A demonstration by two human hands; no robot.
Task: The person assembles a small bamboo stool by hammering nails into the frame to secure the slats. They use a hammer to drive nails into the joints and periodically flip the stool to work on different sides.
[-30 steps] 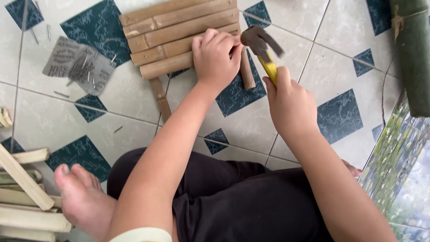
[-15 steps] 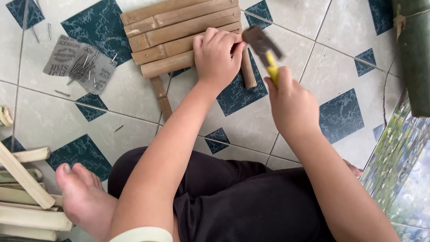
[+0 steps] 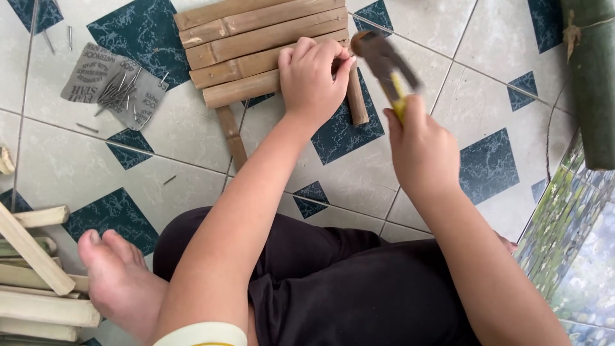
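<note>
I look down at my own two hands over a tiled floor (image 3: 192, 138) of pale and dark teal squares. My left hand (image 3: 312, 77) lies palm down on a small panel (image 3: 256, 38) of bamboo slats set side by side, pressing on its near right corner, I judge to keep the panel from shifting. The fingers curl down at the panel's right edge and may pinch a nail there, but the view is too blurred for me to tell.

My right hand (image 3: 419, 147) is closed tight around the yellow handle of a hammer (image 3: 384, 61). The dark head is raised and tilted left, just right of the left fingertips and close above a cross strip (image 3: 357, 96) that runs under the slats on the right. A second strip (image 3: 232, 138) pokes out from under the panel on the near side.

So the panel lies far of my lap, under the left hand and just left of the hammer head. Left of it, loose nails (image 3: 118, 90) rest on a grey paper. Cut bamboo pieces (image 3: 35, 282) pile at near left by my bare foot (image 3: 118, 282). A thick green bamboo pole (image 3: 592, 77) stands at far right.
</note>
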